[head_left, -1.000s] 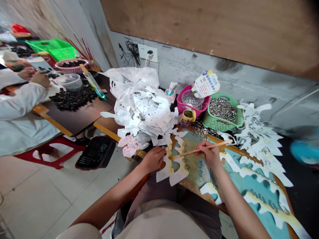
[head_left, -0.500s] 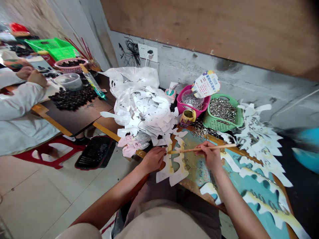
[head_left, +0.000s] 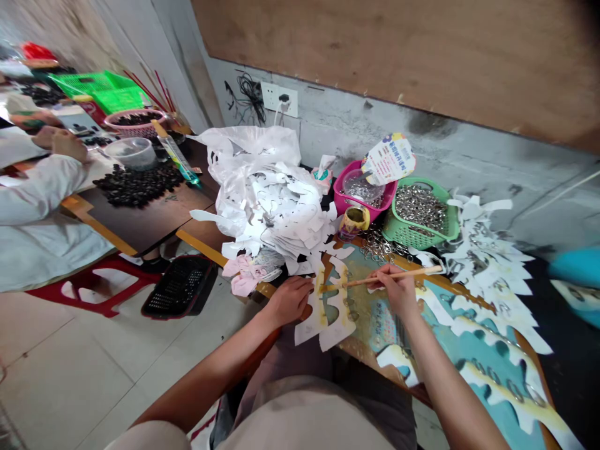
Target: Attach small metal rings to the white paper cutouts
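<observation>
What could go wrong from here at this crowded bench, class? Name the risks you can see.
The thin wooden stick in the right hand touches the yellow-smeared white paper cut-out, so a slip might smear it further. Metal rings beside the green plastic basket lie loose near the bench edge and could get knocked off.

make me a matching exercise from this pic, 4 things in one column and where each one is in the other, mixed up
Things
1. thin wooden stick
2. metal rings
3. small yellow cup
4. pile of white paper cut-outs

Places
a. on a white plastic bag
b. in the green plastic basket
c. in the right hand
d. just in front of the pink plastic basket

Pairs: 1c, 2b, 3d, 4a
</observation>
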{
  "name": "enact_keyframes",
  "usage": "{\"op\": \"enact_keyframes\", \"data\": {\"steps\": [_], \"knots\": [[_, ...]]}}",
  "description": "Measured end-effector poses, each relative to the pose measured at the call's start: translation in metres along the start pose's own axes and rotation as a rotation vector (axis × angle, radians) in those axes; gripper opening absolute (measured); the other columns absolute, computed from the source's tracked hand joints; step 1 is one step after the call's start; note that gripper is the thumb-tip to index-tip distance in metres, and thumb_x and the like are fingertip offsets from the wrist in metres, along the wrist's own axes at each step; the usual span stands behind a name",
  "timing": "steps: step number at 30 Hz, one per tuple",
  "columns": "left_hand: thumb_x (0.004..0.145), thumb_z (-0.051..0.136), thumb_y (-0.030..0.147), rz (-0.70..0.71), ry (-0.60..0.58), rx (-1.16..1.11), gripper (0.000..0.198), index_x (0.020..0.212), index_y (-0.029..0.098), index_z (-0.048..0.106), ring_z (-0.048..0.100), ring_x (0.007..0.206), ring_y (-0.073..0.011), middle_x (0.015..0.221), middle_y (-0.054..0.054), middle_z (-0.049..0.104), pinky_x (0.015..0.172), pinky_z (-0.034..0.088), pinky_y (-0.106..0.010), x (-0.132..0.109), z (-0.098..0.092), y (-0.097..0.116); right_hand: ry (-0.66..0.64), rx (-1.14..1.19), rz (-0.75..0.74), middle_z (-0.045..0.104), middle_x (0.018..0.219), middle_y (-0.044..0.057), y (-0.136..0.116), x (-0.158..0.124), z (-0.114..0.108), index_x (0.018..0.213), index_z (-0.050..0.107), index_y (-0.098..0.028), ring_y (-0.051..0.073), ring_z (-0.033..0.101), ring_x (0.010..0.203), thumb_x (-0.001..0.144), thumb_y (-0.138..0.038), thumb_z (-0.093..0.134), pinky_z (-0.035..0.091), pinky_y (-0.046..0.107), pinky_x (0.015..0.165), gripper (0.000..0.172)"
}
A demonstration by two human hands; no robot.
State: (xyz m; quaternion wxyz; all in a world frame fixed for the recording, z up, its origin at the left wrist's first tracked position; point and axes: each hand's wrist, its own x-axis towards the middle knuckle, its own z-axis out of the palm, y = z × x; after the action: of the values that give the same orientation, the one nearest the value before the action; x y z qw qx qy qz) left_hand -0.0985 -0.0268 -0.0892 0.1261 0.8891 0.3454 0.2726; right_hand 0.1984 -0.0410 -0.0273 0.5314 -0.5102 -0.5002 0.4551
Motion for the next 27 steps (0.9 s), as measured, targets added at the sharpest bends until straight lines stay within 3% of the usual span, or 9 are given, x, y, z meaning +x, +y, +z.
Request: {"op": "enact_keyframes", "data": {"steps": [7, 13, 18, 23, 27], "knots": [[0.089, 0.047, 0.010, 0.006, 0.010, 0.021, 0.030, 0.114, 0.014, 0.065, 0.063, 0.107, -0.0268, 0.117, -0.013, 0.069, 0.093, 0.053, -0.045, 0.001, 0.000, 0.001, 0.071, -0.055, -0.189, 0.070, 0.084, 0.004, -0.012, 0.009, 0.010, 0.079, 0.070, -0.022, 0.019, 0.069, 0.075, 0.086, -0.036, 0.065, 0.061, 0.030, 0.068, 0.016], [0.090, 0.047, 0.011, 0.007, 0.024, -0.003, 0.030, 0.113, 0.016, 0.065, 0.063, 0.106, -0.0261, 0.116, -0.012, 0.069, 0.091, 0.054, -0.044, 0.001, 0.000, 0.001, -0.013, 0.094, -0.109, 0.070, 0.073, 0.003, 0.002, 0.005, -0.004, 0.071, 0.068, -0.020, 0.016, 0.066, 0.057, 0.082, -0.032, 0.067, 0.057, 0.027, 0.051, 0.016], [0.090, 0.048, 0.011, 0.003, 0.022, -0.003, 0.029, 0.114, 0.015, 0.065, 0.062, 0.107, -0.0263, 0.116, -0.012, 0.069, 0.093, 0.054, -0.044, 0.000, 0.001, 0.000, -0.132, 0.068, -0.031, 0.071, 0.072, 0.004, 0.011, 0.001, -0.010, 0.071, 0.068, -0.020, 0.017, 0.068, 0.059, 0.081, -0.035, 0.069, 0.058, 0.027, 0.052, 0.018], [0.090, 0.047, 0.012, 0.007, 0.022, 0.001, 0.029, 0.113, 0.015, 0.065, 0.062, 0.107, -0.0260, 0.116, -0.012, 0.069, 0.093, 0.053, -0.044, 0.000, 0.000, 0.001, -0.023, -0.009, -0.087, 0.072, 0.078, 0.004, 0.008, 0.000, -0.006, 0.078, 0.069, -0.020, 0.017, 0.068, 0.062, 0.085, -0.037, 0.067, 0.061, 0.029, 0.056, 0.019], [0.091, 0.047, 0.011, 0.008, 0.016, 0.009, 0.029, 0.114, 0.014, 0.065, 0.062, 0.107, -0.0266, 0.116, -0.012, 0.069, 0.093, 0.053, -0.044, 0.000, 0.000, 0.001, -0.014, -0.007, -0.109, 0.072, 0.082, 0.004, 0.009, -0.001, -0.004, 0.077, 0.068, -0.021, 0.017, 0.069, 0.066, 0.085, -0.037, 0.067, 0.061, 0.029, 0.059, 0.018]]}}
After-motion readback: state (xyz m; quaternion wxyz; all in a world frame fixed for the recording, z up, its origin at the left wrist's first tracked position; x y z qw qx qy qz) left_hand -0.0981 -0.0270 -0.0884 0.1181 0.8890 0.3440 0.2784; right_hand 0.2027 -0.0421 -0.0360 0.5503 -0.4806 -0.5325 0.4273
